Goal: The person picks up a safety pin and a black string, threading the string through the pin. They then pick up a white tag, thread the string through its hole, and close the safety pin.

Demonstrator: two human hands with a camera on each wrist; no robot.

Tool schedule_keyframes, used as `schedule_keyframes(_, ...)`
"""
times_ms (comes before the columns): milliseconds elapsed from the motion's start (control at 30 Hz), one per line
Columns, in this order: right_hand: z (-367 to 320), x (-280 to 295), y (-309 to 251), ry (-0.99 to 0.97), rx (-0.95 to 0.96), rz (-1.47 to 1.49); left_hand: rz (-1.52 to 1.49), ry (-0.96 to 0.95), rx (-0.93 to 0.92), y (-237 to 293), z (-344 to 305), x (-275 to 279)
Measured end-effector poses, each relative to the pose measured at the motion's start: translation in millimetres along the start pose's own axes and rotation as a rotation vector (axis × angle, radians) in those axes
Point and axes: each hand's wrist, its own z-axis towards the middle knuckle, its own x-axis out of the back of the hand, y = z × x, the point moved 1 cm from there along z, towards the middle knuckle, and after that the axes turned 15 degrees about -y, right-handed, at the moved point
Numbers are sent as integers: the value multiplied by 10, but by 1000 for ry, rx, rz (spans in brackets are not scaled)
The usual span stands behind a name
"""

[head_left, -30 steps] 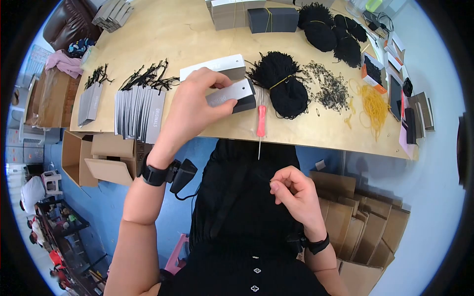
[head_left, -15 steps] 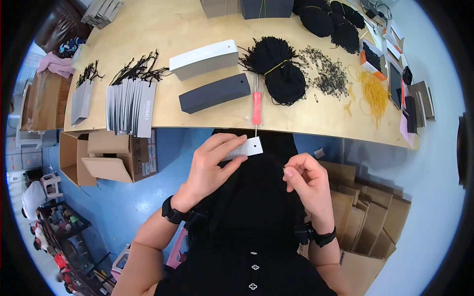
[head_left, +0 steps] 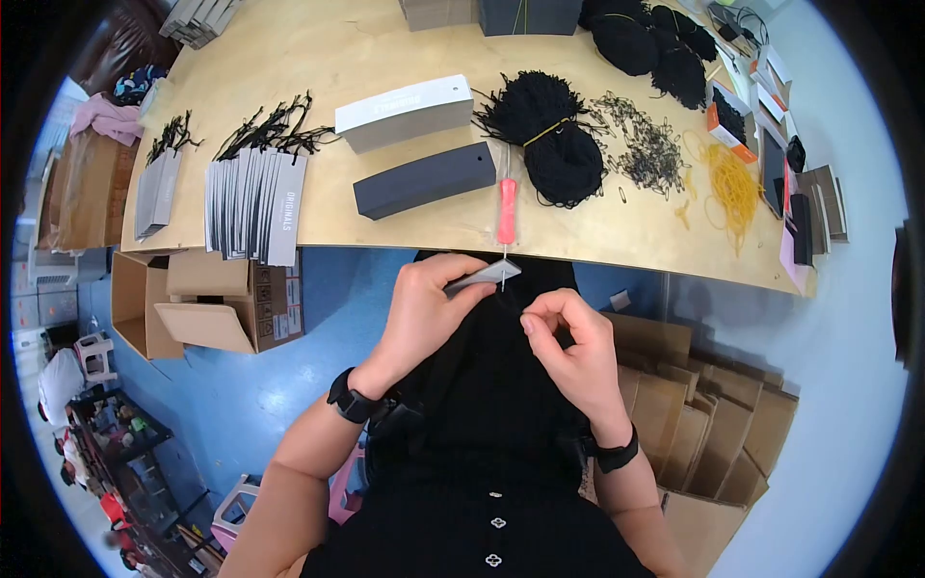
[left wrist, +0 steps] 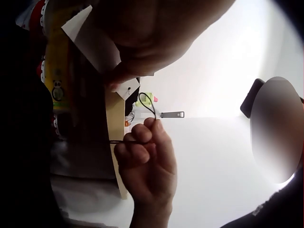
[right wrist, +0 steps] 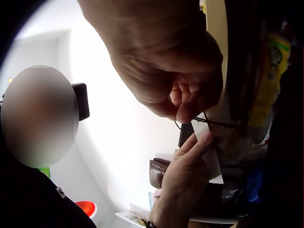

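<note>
Over the lap in the head view, my left hand (head_left: 422, 306) pinches a grey hang tag (head_left: 482, 277), tilted nearly edge-on. Its punched end overlaps the thin metal shaft of a red-handled tool (head_left: 507, 212) that juts over the table edge. In the left wrist view the tag (left wrist: 128, 89) shows its small hole. To the right, my right hand (head_left: 575, 349) pinches a thin black cord (left wrist: 143, 99) between thumb and forefinger; a small loop stands above the fingertips and doubled strands trail out behind the curled fingers. The loop is close to the tag's punched end.
Beyond lie a white tag stack (head_left: 405, 106), a dark tag stack (head_left: 424, 180), a black cord bundle (head_left: 559, 159), scattered safety pins (head_left: 641, 144) and yellow rubber bands (head_left: 729, 197). Corded tags (head_left: 252, 207) are at left. Open cardboard boxes (head_left: 217, 299) stand below.
My left hand has brought a tag from the stacks back to the table edge, then tilted it near the tool's shaft. My right hand, still pinching, has shifted slightly left towards it.
</note>
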Motion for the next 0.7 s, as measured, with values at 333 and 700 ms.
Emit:
schedule_keyframes(333,-14,-45,351,88,-7,-364,-47,-183,-149,-130,-64,41)
schedule_keyframes(700,19,15,-90,-19,50,-5,-316,-236,-53,139,-331,229)
